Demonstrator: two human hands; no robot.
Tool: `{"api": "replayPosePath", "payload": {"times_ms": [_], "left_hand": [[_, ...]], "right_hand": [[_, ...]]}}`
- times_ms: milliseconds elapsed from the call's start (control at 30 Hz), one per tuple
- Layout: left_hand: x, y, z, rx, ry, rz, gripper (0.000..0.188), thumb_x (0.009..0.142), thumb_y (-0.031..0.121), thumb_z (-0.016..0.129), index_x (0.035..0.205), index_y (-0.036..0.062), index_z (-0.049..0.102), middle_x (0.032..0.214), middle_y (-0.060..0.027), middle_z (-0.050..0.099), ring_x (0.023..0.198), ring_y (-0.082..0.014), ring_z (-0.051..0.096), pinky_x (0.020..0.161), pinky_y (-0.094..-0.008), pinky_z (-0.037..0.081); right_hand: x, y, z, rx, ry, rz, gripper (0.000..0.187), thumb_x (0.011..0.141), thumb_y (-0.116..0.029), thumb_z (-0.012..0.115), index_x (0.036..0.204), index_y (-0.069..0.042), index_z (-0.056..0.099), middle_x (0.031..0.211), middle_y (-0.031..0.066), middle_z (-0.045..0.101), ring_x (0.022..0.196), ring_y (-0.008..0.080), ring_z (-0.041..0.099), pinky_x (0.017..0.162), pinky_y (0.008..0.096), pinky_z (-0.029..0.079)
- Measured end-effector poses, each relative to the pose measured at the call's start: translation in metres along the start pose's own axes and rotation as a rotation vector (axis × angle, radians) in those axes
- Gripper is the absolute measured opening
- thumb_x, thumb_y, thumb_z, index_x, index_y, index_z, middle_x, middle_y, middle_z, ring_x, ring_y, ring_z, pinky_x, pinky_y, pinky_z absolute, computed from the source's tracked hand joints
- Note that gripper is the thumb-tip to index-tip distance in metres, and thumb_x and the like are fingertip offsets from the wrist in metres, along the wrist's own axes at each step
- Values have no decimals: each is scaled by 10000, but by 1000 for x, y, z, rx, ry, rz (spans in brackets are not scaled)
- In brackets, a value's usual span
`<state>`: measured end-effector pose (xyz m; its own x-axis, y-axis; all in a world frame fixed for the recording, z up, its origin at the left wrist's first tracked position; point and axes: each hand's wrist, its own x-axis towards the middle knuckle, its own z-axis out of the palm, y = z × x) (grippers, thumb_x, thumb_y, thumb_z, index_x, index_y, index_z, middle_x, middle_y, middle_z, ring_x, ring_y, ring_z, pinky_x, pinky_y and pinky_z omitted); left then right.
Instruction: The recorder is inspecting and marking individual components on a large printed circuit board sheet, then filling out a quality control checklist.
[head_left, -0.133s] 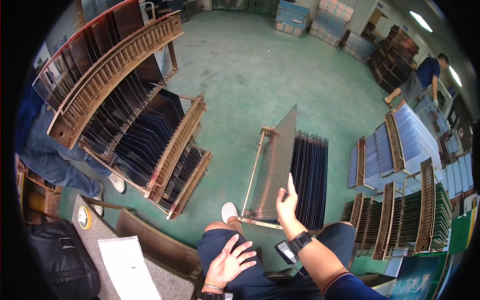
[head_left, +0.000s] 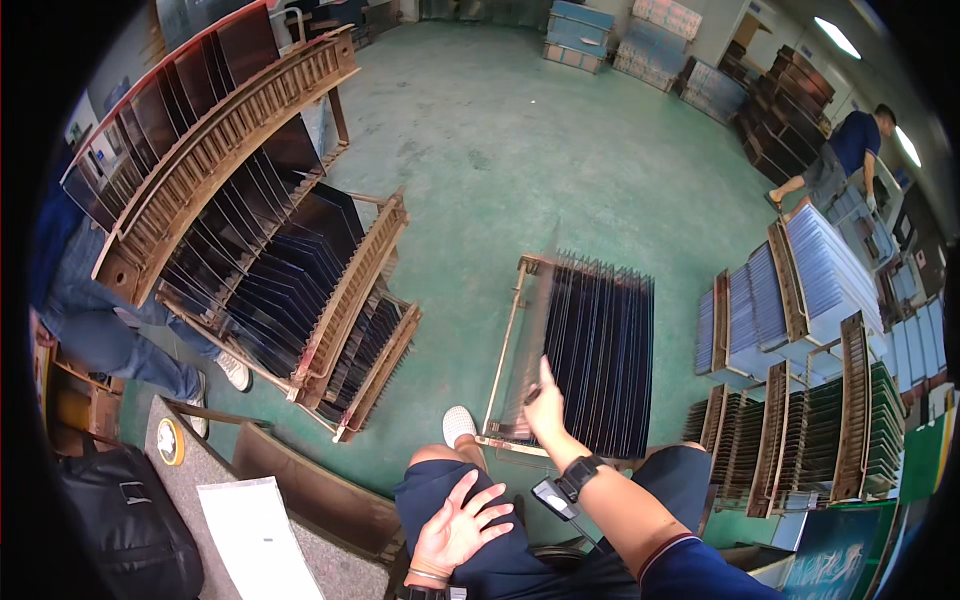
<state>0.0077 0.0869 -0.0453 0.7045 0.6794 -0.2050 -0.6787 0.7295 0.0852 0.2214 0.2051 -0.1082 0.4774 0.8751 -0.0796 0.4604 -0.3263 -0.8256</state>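
Observation:
My right hand is at the near edge of a thin perforated panel, index finger stretched along it and the other fingers bent at the edge. The panel is blurred by motion and stands almost edge-on at the left side of a floor rack. Right of it, many dark thin panels stand upright in a close row in the same rack. Over my left thigh, my left hand rests palm up, fingers spread, holding nothing.
A tall slotted rack of dark panels stands at left, a person in jeans behind it. Racks of white panels and green panels are at right. A paper sheet, tape roll and black bag lie lower left.
My right hand has moved left along with the perforated panel, which has swung from slanting to nearly edge-on, uncovering more dark panels. My left hand has stayed in place.

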Motion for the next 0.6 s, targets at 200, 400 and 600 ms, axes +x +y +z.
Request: {"api": "replayPosePath", "payload": {"times_ms": [200, 400, 600], "left_hand": [[3, -3, 1, 57, 41, 21, 544, 913, 370, 456, 1394, 198, 265, 1392, -219, 289, 1236, -405, 351, 1016, -564, 270], [0, -4, 62, 317, -94, 42, 594, 920, 357, 443, 1387, 54, 237, 1398, -287, 234, 1304, -389, 254, 1074, -483, 193], [-23, -29, 223, -67, -749, 241, 633, 904, 240, 486, 1353, -100, 197, 1355, -283, 316, 1277, -392, 294, 1087, -458, 180]], "right_hand": [[-25, 49, 0, -35, -311, 10, 450, 834, -43, 494, 1280, -57, 438, 964, 200, 624, 924, 271, 619, 797, 323, 485], [-48, 58, -101, 174, -512, 6, 318, 886, -79, 502, 1204, -66, 517, 1009, 142, 632, 936, 178, 607, 790, 280, 493], [-76, 56, -188, 228, -480, 128, 340, 924, -153, 482, 1253, -74, 453, 1046, 132, 614, 894, 166, 607, 706, 271, 507]]}}
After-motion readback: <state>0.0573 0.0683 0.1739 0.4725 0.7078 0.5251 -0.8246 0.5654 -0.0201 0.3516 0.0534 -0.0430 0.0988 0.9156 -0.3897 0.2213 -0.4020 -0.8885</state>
